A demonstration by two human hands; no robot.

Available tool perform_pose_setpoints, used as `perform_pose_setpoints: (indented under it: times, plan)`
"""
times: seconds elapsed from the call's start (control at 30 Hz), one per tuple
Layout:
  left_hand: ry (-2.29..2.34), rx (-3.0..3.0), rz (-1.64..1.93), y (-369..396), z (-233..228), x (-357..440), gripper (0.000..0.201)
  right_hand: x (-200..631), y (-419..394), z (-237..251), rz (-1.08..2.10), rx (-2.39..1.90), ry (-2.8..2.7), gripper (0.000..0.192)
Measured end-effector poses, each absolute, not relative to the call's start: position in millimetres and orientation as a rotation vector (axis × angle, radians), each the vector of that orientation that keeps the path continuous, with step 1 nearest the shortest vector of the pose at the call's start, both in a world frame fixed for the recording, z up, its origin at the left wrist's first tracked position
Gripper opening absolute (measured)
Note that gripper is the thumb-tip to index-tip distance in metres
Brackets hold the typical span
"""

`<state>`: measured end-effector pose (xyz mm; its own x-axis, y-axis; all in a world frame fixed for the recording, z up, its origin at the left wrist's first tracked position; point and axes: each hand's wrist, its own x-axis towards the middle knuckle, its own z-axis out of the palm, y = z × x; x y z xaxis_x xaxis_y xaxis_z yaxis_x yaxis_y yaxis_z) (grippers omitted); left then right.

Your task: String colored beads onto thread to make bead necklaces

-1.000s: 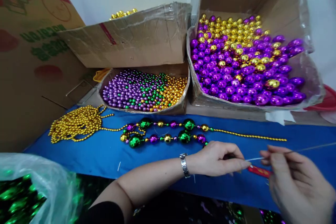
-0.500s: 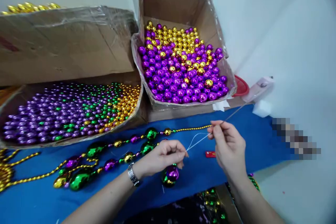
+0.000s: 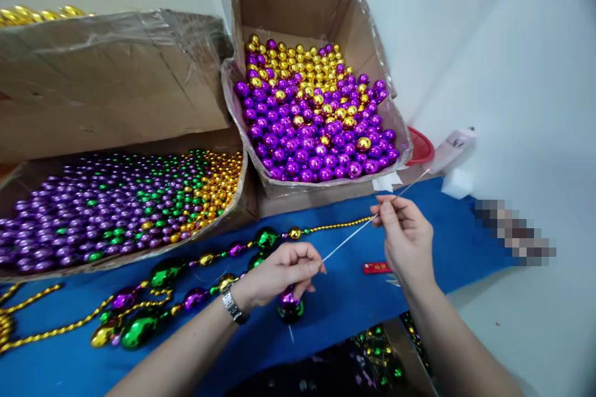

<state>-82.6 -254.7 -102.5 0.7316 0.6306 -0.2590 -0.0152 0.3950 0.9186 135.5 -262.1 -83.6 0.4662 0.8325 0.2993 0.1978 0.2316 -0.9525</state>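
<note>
Between finger and thumb of my left hand (image 3: pixel 291 270), a white string (image 3: pixel 347 240) is pinched; the hand wears a metal-banded watch. The string runs taut up to my right hand (image 3: pixel 407 232), whose closed fingertips hold a thin needle-like wire (image 3: pixel 414 183) pointing up and to the right. Where string and wire meet is hidden by the fingers. Below my left hand lie shiny purple and green beads (image 3: pixel 292 309). A strand of large green, purple and gold beads (image 3: pixel 166 273) stretches leftward across the blue cloth (image 3: pixel 335 322), with a fine gold bead chain (image 3: pixel 347 224) behind my hands.
One cardboard box (image 3: pixel 400 118) holds purple and gold balls; another (image 3: pixel 249 189) holds small purple, green and gold beads. A red basin (image 3: pixel 421 147), white block (image 3: pixel 457 184) and small red item (image 3: pixel 376 268) are at right. Bagged beads (image 3: pixel 379 353) sit below the table edge.
The loop in the string between my hands has closed, and the string is now a straight taut line. The whole view has shifted slightly.
</note>
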Motion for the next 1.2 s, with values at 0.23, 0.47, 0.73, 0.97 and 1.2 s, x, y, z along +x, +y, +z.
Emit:
perform_pose_setpoints:
  times: [0.23,0.47,0.73,0.97,1.2]
  plan:
    - [0.553,1.098,0.582,-243,-87,-99,0.021,184,-247,-92,0.339,-1.484,-1.109,0.035]
    - [0.606,1.07,0.677,-229,-53,-94,0.013,266,-258,-144,0.357,-1.96,-1.373,0.035]
    - [0.686,1.201,0.756,-209,-25,-87,0.012,316,-293,-176,0.352,-2.631,-1.552,0.027]
    - [0.813,1.18,0.873,-202,-17,-79,0.015,316,-275,-170,0.259,-2.755,-1.707,0.028]
    - [0.942,1.199,0.851,-201,-30,-82,0.015,300,-214,-172,0.119,-2.578,-1.894,0.029]
